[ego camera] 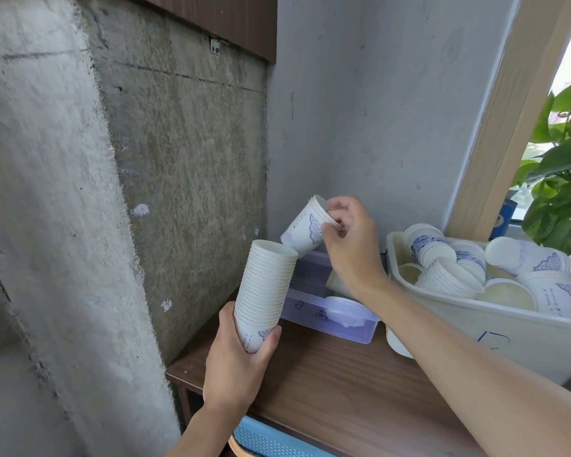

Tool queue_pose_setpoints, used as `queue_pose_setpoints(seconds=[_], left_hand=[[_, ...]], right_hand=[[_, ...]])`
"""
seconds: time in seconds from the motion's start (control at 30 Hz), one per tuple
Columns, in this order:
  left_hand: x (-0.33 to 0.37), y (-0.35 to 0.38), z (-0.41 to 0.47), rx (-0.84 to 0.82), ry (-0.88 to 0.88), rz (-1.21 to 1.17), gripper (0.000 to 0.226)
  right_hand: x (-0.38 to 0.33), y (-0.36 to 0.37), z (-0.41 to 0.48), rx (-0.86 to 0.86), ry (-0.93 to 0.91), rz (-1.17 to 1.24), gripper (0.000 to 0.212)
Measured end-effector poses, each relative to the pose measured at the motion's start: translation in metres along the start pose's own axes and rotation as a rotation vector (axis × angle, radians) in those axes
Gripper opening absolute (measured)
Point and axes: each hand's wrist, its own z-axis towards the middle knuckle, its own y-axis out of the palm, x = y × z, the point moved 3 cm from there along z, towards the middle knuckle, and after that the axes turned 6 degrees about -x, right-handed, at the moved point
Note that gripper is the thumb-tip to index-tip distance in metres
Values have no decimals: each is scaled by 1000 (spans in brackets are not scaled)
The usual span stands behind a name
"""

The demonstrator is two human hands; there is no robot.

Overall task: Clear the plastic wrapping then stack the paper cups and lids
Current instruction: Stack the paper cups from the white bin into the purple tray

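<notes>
My left hand point(236, 364) grips the bottom of a tall stack of white paper cups point(267, 285) with blue print, held upright above the wooden shelf. My right hand point(350, 239) pinches the rim of a short nested bunch of cups point(305, 227), tilted with its base touching the open top of the tall stack. A white bin point(521, 341) at the right holds several more cup stacks point(449, 275) and pale lids point(508, 296). No plastic wrapping is visible.
A clear lidded plastic box point(330, 311) with lids inside sits on the wooden shelf point(327, 384) behind the cups. Concrete walls close in at the left and back. A green plant point(561, 179) stands at the window on the right. A blue basket point(271, 440) is below the shelf.
</notes>
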Motion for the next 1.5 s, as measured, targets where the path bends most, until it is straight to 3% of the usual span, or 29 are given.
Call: queue_pose_setpoints(seconds=[0.17,0.33,0.47,0.6,0.7,0.83,1.07,1.17,1.23,1.37,1.5], left_hand=[[2,0,-1,-6,6,10,51],[3,-1,-2,22,5,-15,51],[3,-2,-2,13,11,-9,52],[3,-1,-2,-7,25,4,51],[3,-1,-2,-14,37,16,53],[2,-1,-2,-13,49,14,53],[1,-1,-1,-15,61,12,53],[1,-1,-1,-18,60,6,52],[0,-1,0,-2,56,-4,52],[1,-1,0,15,59,-6,56],[1,-2,0,15,61,-6,56]], right_hand=[[-23,-5,0,20,-78,42,32],[-31,7,-5,-278,-48,80,29],[-30,3,-7,-279,-63,70,31],[-34,6,-8,-471,-35,54,27],[-34,6,-8,-445,-45,15,21],[-25,14,-17,-550,0,-15,24],[-16,17,-28,-509,7,16,30],[-7,9,-33,-351,56,51,26],[11,2,-40,-288,125,-76,27],[52,-7,-60,-452,266,-547,35],[59,-9,-69,-450,295,-625,30]])
